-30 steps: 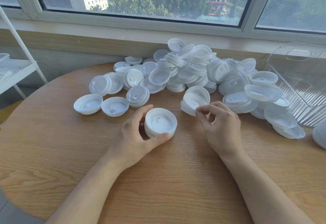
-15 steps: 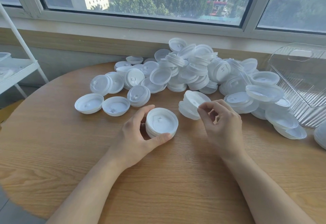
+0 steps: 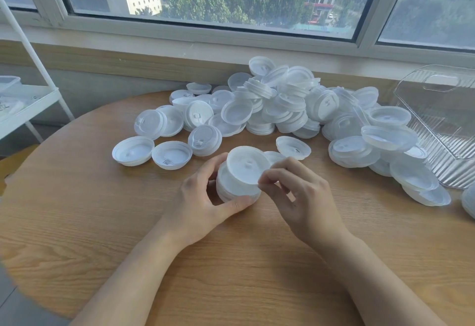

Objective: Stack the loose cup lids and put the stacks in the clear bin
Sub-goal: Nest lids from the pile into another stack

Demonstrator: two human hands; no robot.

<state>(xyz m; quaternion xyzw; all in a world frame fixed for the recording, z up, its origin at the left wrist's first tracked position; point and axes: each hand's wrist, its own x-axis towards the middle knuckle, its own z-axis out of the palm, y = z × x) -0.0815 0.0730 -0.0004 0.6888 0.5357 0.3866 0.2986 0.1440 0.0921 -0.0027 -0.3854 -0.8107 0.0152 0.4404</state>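
**First stack only begun**

Head view: the left hand grips a short stack of lids on the wooden surface; the right hand pinches one lid, tilted, onto it. The heap of loose lids remains unsorted. The clear bin, far right, seems to hold nothing yet.

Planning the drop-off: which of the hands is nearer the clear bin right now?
Right. The right hand sits on the bin's side of the table, pinching a lid over the stack; the clear bin lies further right. The left hand grips the stack, farther away.
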